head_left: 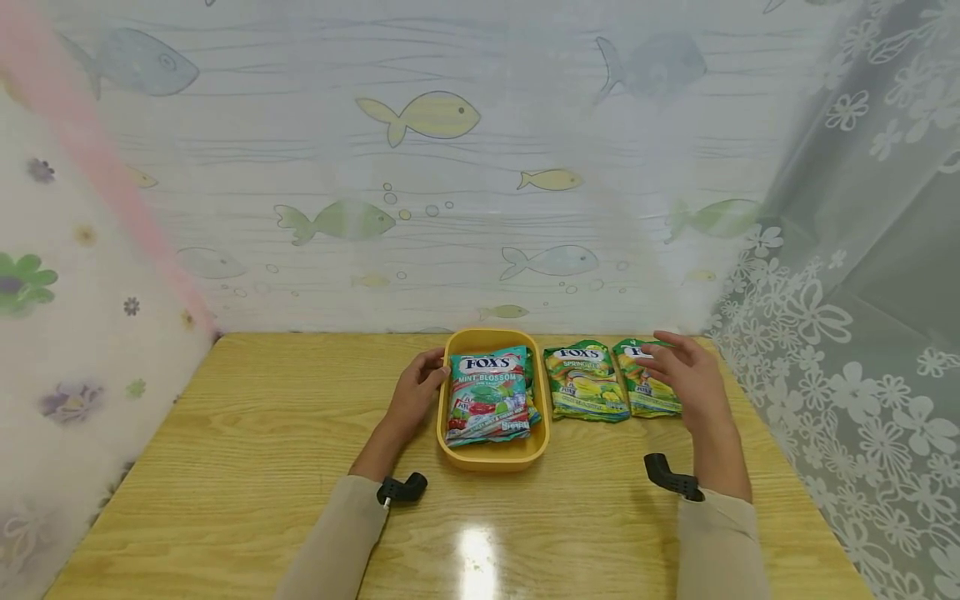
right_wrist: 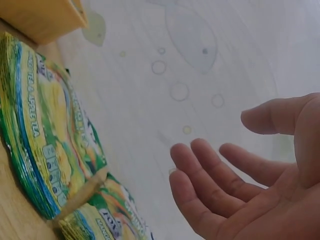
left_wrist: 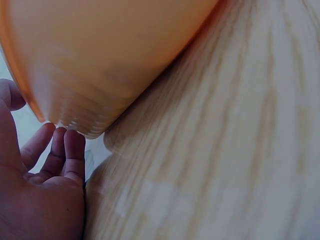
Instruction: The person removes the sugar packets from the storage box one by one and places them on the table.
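A yellow plastic tub (head_left: 492, 464) stands on the table, with a teal Fox's Mint Blossom candy bag (head_left: 487, 400) on top of other bags inside. My left hand (head_left: 415, 390) holds the tub's left edge, thumb at the rim; its fingertips meet the outer wall in the left wrist view. My right hand (head_left: 686, 375) hovers over the far-right green-yellow Fox's candy bag (head_left: 651, 392), partly covering it. That hand is empty, fingers loosely bent and apart from the bag in the right wrist view. Another green Fox's bag (head_left: 588, 392), Spring Tea, lies between it and the tub.
The wooden table (head_left: 300, 433) meets a fish-printed curtain (head_left: 450, 208) at its back edge. Flower-patterned curtains hang along both sides. Black wrist mounts (head_left: 405, 488) sit on both forearms.
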Available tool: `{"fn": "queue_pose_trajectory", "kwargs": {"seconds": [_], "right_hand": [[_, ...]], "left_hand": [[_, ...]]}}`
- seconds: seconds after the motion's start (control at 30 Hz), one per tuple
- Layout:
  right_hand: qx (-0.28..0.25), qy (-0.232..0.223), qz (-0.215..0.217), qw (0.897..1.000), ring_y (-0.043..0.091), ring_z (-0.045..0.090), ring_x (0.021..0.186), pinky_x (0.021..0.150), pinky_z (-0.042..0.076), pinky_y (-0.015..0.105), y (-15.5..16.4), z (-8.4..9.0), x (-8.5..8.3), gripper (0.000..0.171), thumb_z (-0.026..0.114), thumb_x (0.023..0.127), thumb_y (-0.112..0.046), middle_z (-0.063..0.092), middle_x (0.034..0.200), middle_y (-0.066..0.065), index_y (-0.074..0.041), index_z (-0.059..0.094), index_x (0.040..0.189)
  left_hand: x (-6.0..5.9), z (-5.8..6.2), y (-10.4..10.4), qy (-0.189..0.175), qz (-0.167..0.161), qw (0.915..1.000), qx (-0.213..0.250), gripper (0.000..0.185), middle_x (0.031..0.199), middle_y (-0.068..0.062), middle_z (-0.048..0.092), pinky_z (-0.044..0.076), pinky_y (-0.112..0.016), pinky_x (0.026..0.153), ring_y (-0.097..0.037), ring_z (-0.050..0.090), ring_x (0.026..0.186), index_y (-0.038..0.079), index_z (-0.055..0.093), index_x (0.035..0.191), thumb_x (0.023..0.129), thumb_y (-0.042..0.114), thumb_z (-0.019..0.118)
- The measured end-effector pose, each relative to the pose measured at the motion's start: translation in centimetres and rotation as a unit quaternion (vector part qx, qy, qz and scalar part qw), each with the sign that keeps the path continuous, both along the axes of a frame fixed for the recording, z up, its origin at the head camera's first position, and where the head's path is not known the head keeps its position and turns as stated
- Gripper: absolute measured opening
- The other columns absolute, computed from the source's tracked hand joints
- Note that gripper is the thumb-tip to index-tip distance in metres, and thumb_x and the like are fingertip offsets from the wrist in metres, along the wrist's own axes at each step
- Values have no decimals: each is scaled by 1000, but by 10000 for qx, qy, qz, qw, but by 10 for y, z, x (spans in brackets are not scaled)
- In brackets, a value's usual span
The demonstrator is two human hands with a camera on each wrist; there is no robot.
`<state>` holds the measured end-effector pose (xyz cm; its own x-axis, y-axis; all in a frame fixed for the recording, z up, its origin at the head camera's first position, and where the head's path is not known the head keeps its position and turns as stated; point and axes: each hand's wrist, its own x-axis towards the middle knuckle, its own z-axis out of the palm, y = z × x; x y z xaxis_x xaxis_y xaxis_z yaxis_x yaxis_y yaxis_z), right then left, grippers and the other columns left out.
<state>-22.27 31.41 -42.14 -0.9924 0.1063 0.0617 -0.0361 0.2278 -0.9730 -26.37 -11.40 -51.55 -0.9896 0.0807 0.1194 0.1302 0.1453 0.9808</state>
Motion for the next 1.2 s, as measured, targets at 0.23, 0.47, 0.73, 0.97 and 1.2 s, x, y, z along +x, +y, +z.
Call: {"fn": "queue_pose_trajectory", "kwargs": {"seconds": [0.23,0.47,0.73,0.97,1.2], "right_hand": [[86,81,203,9997,3,72,103,92,58,23,-10,5,2,60,53,113,-31,66,126,-1,2,39,160],[101,8,351,9993,3,72,106,92,56,20,-18,8,3,59,53,113,-32,63,138,16,-1,39,161],[78,-30,532,9985,1,70,108,99,56,26,-24,12,3,58,52,113,-31,63,135,5,-3,39,162],[54,-33,692,9976,5,69,111,103,55,30,-33,14,3,56,50,114,-30,56,148,24,-2,39,161],[12,39,879,9961,5,70,110,102,55,31,-38,15,3,56,50,114,-28,60,142,19,-1,39,161]], "left_hand": [[1,1,0,-13,-16,10000,18,43,133,-15,60,51,-35,98,-26,59,120,10,56,150,109,22,59],[1,1,-1,16,-48,10000,37,44,134,-15,60,51,-31,97,-26,59,120,9,56,151,109,22,59],[0,0,-1,14,-72,10000,14,44,134,-15,60,51,-33,96,-26,58,120,10,55,151,109,22,58],[0,0,-1,20,-34,10000,28,43,133,-16,60,50,-31,97,-26,58,120,9,55,151,109,21,59],[-1,-2,-1,32,-64,10000,46,45,134,-16,60,50,-30,97,-26,58,121,9,55,152,109,22,60]]}}
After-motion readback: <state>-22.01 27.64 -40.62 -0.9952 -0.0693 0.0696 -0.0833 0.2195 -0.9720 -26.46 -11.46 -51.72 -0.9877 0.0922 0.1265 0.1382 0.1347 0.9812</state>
